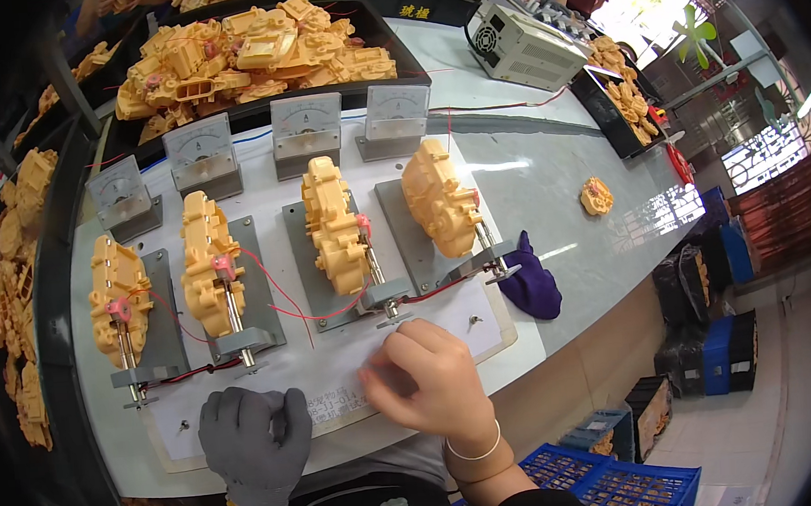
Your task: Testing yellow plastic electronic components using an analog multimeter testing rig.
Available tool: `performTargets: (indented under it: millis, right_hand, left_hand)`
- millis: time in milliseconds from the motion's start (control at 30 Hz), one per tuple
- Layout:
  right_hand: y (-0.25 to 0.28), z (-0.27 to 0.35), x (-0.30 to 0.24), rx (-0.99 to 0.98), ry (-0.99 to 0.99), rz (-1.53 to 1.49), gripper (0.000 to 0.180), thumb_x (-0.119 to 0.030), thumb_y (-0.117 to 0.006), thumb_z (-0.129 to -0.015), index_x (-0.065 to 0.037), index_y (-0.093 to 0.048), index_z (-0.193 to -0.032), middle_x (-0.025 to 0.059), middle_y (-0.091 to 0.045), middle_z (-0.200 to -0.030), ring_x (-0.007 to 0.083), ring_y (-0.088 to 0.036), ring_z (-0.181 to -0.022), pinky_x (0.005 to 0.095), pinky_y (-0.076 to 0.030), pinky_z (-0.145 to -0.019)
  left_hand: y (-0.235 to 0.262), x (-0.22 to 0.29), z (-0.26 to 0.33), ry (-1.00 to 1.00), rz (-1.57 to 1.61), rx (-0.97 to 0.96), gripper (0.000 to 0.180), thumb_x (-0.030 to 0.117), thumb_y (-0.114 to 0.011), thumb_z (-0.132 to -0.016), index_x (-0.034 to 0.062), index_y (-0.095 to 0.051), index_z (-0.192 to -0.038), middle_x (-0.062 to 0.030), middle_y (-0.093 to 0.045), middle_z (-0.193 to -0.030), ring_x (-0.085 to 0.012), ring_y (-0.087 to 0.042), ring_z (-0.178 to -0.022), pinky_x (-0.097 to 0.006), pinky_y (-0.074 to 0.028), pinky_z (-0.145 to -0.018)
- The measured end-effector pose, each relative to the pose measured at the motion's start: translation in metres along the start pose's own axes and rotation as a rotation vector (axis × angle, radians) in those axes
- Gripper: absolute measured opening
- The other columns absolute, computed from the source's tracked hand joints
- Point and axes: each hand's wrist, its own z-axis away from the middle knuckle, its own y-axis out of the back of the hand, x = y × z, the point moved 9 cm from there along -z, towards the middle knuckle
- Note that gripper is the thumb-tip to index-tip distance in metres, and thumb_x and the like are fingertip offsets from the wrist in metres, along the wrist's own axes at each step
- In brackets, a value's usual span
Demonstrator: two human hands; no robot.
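My left hand point(254, 444), in a grey glove, rests with curled fingers on the front edge of a white sheet-covered board point(339, 375); nothing shows in its grip. My bare right hand point(430, 380) is closed, its thumb blurred, just in front of a metal clamp point(386, 297). Whatever its fingers hold, if anything, is hidden. Several yellow plastic housings stand in grey fixtures: one at far left point(118, 287), another beside it point(206, 257), a third point(333, 225) above my right hand, and one at the right point(439, 199). Thin red wires point(287, 304) run from pink parts.
Several analog meters point(307, 126) stand behind the fixtures. A black tray point(347, 92) heaped with yellow housings lies beyond. Right of the board is a purple cloth point(532, 286); farther off are a loose yellow part point(596, 196) and a power supply point(527, 45). Blue crates point(643, 488) stand at lower right.
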Motion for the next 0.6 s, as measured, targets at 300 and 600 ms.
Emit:
performTargets:
  millis: [300, 600]
  right_hand:
    - [0.008, -0.002, 0.015, -0.081, 0.040, -0.195, 0.012, 0.000, -0.072, -0.065, -0.003, -0.066, -0.074, 0.0070, -0.056, -0.067, 0.0225, -0.053, -0.061, 0.0311, -0.042, -0.053]
    - [0.010, -0.002, 0.015, -0.061, 0.011, -0.193, 0.014, 0.001, -0.074, -0.063, -0.003, -0.066, -0.074, 0.0063, -0.056, -0.066, 0.0210, -0.053, -0.061, 0.0303, -0.040, -0.052]
  left_hand:
    - [-0.005, -0.021, -0.007, 0.134, 0.276, -0.306, 0.016, 0.005, -0.073, -0.070, 0.0048, -0.064, -0.082, -0.0089, -0.057, -0.067, -0.0253, -0.052, -0.060, -0.037, -0.041, -0.055]
    - [-0.001, -0.029, -0.008, 0.096, 0.342, -0.316, 0.018, 0.004, -0.075, -0.070, 0.0064, -0.068, -0.087, -0.0099, -0.060, -0.073, -0.0224, -0.053, -0.059, -0.033, -0.042, -0.053]
